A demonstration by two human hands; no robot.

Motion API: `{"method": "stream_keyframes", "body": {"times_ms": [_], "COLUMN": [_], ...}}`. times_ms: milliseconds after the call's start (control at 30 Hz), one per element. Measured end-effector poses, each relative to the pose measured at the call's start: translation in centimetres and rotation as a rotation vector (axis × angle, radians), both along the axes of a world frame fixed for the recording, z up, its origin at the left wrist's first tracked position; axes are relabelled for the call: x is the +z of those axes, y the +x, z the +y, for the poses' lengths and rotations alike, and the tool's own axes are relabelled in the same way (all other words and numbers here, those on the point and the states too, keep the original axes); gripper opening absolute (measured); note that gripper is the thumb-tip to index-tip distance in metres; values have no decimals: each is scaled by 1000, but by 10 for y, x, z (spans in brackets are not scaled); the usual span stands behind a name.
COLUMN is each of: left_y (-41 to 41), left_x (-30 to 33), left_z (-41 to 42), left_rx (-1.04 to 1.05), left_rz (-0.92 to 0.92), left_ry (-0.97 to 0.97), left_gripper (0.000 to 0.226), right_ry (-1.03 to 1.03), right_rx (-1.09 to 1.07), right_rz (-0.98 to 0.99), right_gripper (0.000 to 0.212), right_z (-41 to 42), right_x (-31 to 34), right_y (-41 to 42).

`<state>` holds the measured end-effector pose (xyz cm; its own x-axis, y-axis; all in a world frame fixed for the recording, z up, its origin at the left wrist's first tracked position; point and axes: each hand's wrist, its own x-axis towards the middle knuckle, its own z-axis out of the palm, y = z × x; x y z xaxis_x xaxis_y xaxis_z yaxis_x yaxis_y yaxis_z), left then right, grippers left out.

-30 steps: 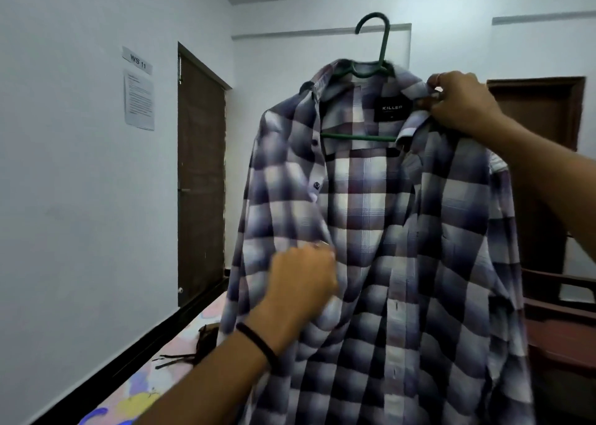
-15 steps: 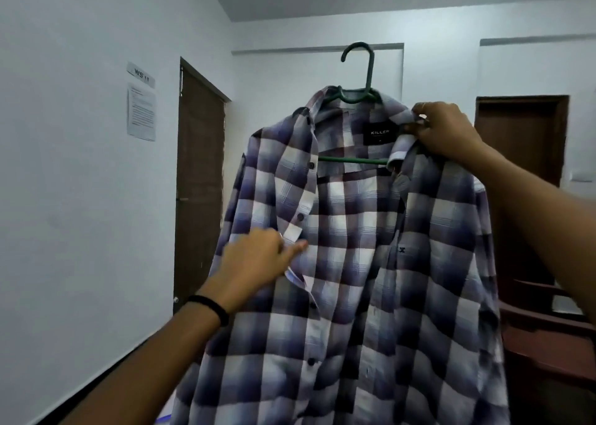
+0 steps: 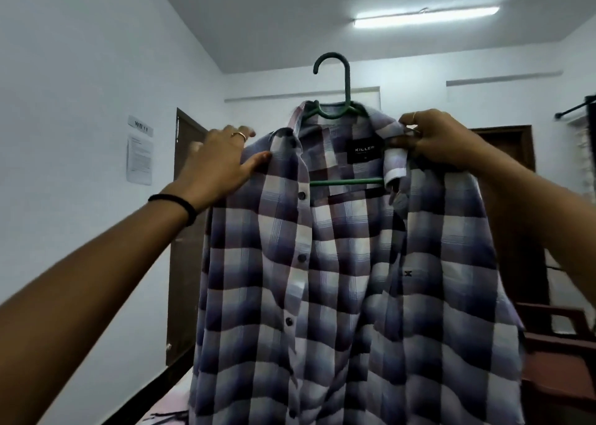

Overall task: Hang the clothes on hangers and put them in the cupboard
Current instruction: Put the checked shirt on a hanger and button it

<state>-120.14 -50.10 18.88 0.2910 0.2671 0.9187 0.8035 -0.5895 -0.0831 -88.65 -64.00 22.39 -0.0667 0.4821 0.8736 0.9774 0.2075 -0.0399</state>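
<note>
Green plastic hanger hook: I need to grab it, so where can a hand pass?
Free around the green plastic hanger hook, against bare white wall. Crowded below: right hand pinches the checked shirt's collar; left hand touches its shoulder.

Light source: one tube light (image 3: 425, 16) on the ceiling, glowing white with slight bloom.
Brightness: dim, cool, bluish across the white walls.
Shadows: soft; folds of the shirt (image 3: 348, 295) darken toward the bottom.
Blur: left hand (image 3: 222, 163) smeared at its fingertips.
Distortion: wide-angle bending at the edges, forearms stretched.
</note>
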Motion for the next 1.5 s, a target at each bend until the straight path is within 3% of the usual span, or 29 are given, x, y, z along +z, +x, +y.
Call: {"method": "stream_keyframes", "body": {"times_ms": [233, 467, 600, 700, 867, 1067, 1133, 1233, 1400, 1500], "left_y": [-14, -60, -90, -92, -53, 7, 20, 31, 53, 63], "left_x": [22, 107, 147, 131, 21, -215, -283, -371, -460, -505], "left_z": [-27, -95, -117, -106, -36, 59, 79, 104, 143, 171], "left_rx": [-62, -63, -155, -185, -165, -173, -152, -136, -69, -50], "left_rz": [-51, -90, 27, 107, 310, 447, 466, 487, 485, 454], "left_ry": [154, 282, 180, 32, -356, -748, -797, -833, -879, -904], "left_gripper": [33, 25, 18, 30, 34, 33, 35, 37, 35, 35], "right_ry": [4, 155, 65, -106, -447, -759, -791, -872, -941, -1013], "right_rx": [-78, -110, -142, -141, -189, -141, -141, -142, -127, -170], "right_rz": [-134, -139, -141, -87, -22, 166, 207, 242, 247, 251], "right_gripper": [11, 30, 29, 15, 13, 42, 52, 29, 19, 29], "right_z": [-73, -134, -157, -145, -67, 37, 62, 95, 142, 173], "right_x": [30, 98, 132, 118, 6, -229, -299, -382, -462, -508], "right_y": [-34, -70, -93, -96, -59, 10, 29, 46, 58, 64]}}
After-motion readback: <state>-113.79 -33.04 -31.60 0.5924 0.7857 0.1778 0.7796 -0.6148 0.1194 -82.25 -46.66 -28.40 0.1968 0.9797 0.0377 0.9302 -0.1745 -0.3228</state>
